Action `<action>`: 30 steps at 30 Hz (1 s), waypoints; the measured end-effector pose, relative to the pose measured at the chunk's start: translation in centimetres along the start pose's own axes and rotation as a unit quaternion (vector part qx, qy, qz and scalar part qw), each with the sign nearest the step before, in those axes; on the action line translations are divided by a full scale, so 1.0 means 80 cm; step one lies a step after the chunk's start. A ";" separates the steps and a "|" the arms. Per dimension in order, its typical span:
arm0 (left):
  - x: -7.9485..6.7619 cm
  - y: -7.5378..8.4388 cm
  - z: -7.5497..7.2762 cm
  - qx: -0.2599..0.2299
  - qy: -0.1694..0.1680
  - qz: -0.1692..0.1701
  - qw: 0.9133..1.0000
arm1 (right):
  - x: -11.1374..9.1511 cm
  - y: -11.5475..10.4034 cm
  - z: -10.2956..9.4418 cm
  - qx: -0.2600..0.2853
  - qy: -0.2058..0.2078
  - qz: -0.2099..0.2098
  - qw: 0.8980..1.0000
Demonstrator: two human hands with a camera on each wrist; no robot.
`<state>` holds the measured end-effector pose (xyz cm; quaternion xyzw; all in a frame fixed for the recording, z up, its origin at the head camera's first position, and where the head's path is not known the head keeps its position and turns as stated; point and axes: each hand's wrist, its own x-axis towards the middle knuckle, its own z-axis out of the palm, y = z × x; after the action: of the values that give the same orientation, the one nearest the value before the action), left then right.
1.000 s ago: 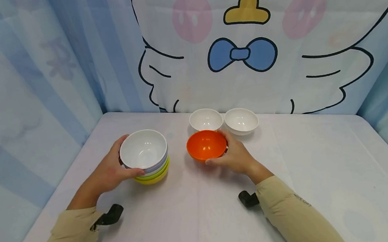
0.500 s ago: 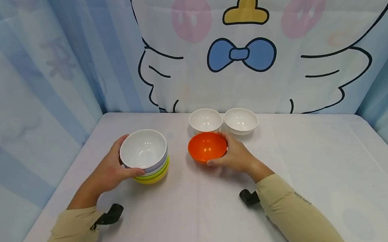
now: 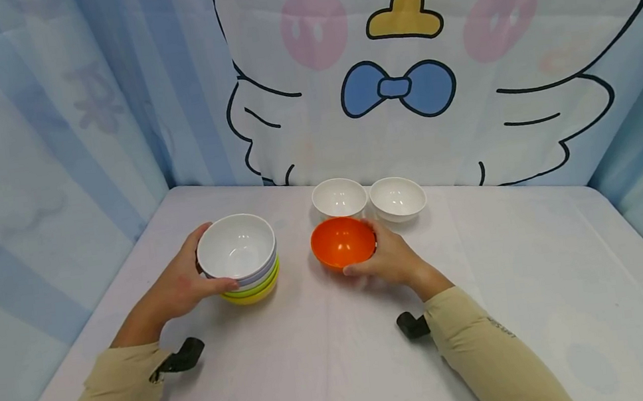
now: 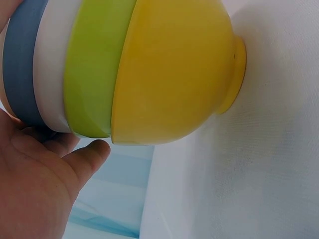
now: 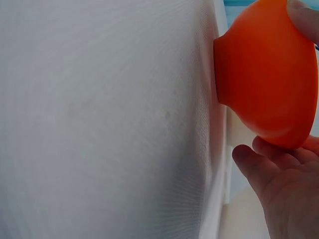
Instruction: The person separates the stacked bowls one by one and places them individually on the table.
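Observation:
My left hand (image 3: 184,284) grips a stack of nested bowls from its left side, fingers behind and thumb across the front. A white bowl (image 3: 237,247) tops the stack; a blue-grey bowl (image 4: 22,64), another pale bowl (image 4: 52,64), a lime-green bowl (image 4: 94,69) and a yellow bowl (image 4: 172,74) follow below. On the right, an orange bowl (image 3: 343,243) stands upright, held at its rim by my right hand (image 3: 388,256), thumb in front. Its foot appears to meet the cloth in the right wrist view. Whether the yellow bowl's foot touches the cloth, I cannot tell.
Two white bowls, the left one (image 3: 340,197) and the right one (image 3: 398,199), sit side by side at the table's back, just behind the orange bowl. A pale cloth covers the table (image 3: 319,375). Patterned curtains (image 3: 51,160) rise along the back and sides.
The orange bowl and my right hand have shifted very slightly toward me and to the right. My left hand stays on the stack without visible movement.

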<state>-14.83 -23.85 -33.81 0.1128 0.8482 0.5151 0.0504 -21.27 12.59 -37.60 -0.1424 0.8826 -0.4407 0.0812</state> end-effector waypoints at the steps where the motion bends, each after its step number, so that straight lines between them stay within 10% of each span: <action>1: 0.000 0.000 0.000 -0.001 0.001 0.000 1.000 | 0.000 0.000 0.000 -0.001 0.000 0.000 1.000; 30: -0.002 0.000 0.003 -0.006 0.005 -0.003 1.000 | 0.007 0.001 0.004 0.017 -0.010 0.009 1.000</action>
<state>-14.64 -23.67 -33.98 0.1076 0.8458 0.5203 0.0481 -21.74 12.17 -37.85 -0.1374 0.8754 -0.4533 0.0964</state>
